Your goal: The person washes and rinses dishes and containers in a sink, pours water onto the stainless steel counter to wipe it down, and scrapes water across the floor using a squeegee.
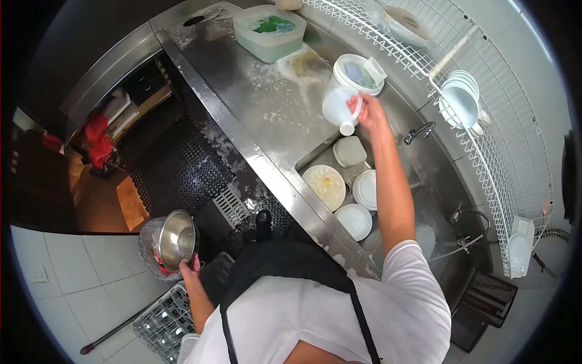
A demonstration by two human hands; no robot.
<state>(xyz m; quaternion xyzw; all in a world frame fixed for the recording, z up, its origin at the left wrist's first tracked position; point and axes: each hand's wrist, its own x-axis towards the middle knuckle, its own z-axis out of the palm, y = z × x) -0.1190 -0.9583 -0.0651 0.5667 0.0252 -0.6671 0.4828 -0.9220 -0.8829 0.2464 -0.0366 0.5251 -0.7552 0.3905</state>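
My right hand [367, 111] grips the handle of a white plastic jug [339, 107], held over the steel counter at the sink's far edge. Just behind the jug stands a white bucket [357, 74] with a pale cloth or sponge in it. Low on the left, my left hand [191, 266] holds a round metal bowl [177, 240] by its rim, over a bin lined with a clear bag [149, 249]. In the sink [379, 233] lie a soapy plate [324, 187], white round plates [353, 222] and a stack of squarish dishes [349, 151].
A tub of green soapy water [269, 45] stands on the counter [260, 103]. Two taps [419, 132] line the back wall. Above them hangs a white wire rack [503, 158] with bowls [459, 103]. A glass rack [163, 324] sits at lower left.
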